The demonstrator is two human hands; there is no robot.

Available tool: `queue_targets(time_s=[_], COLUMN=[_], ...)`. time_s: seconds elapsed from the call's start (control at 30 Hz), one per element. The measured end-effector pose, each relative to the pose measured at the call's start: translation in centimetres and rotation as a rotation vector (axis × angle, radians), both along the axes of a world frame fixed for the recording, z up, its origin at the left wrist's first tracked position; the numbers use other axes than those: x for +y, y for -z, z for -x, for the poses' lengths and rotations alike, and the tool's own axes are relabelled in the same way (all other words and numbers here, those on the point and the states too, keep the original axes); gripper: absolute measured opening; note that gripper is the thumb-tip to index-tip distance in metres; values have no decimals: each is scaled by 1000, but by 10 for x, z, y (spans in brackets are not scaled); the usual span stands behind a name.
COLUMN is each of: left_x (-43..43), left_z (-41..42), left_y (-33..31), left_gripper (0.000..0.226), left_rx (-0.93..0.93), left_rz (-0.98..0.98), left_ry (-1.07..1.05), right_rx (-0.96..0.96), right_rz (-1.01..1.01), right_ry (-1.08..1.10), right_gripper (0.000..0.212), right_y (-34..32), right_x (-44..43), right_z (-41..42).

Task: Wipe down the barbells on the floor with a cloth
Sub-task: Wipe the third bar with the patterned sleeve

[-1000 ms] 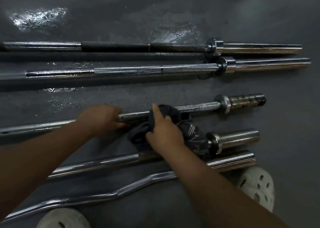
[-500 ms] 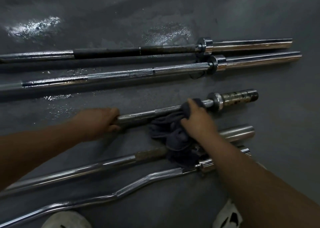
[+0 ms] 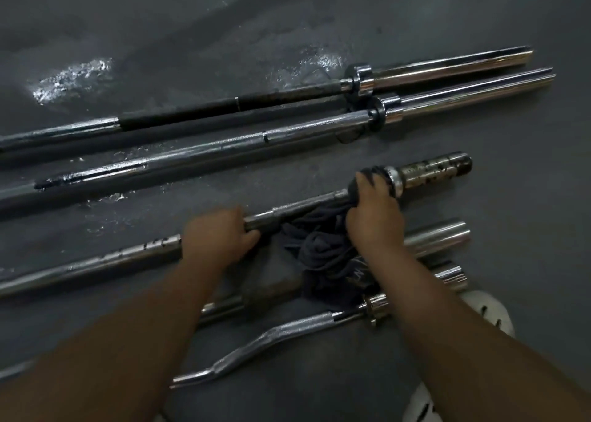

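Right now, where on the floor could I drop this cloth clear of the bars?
Bare floor lies right of the sleeve ends, and a wet-looking strip runs between the long chrome bar and the bar being wiped. It is crowded nearer you: the cloth, a thick-sleeved bar and the curl bar bunch below the right hand.

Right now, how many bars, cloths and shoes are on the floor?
Straight bars: 4
Bent bar: 1
Cloth: 1
Shoes: 2
Total: 8
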State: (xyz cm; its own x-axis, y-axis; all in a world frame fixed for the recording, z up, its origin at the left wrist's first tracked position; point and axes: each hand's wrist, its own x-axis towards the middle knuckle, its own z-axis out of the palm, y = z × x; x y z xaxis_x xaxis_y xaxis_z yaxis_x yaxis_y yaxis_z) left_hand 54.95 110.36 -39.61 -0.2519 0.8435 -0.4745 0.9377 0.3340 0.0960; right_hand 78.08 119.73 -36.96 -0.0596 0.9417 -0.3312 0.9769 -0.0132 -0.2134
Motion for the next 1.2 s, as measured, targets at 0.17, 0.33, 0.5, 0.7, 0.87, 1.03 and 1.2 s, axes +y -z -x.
queue_targets(time_s=[0.17, 0.33, 0.5, 0.7, 0.87, 1.03, 1.2], left_x=[31, -3, 60, 34, 69, 35, 57], left_z=[18, -32, 7, -37, -11, -40, -23], left_y=[-17, 0, -14, -3, -8, -2, -12], left_gripper=[39, 26, 37, 30, 35, 34, 29], left_rx=[-260, 44, -331, -59, -327, -16, -256], left_rz=[282, -154, 416, 84, 410, 122, 267], left_ry=[20, 63, 41, 78, 59, 125, 109], right_rx=[39, -36, 69, -20, 60, -94, -32], right_rz=[46, 41, 89, 76, 100, 75, 134], right_ry=[-379, -4, -540, -129, -500, -210, -437], right_gripper=[69, 74, 79, 75, 73, 66, 65], right_y=[1, 3, 1, 2, 2, 5, -7], right_x=[-21, -4, -22, -10, -3, -6, 8], right_z=[26, 4, 35, 18, 8, 9, -8])
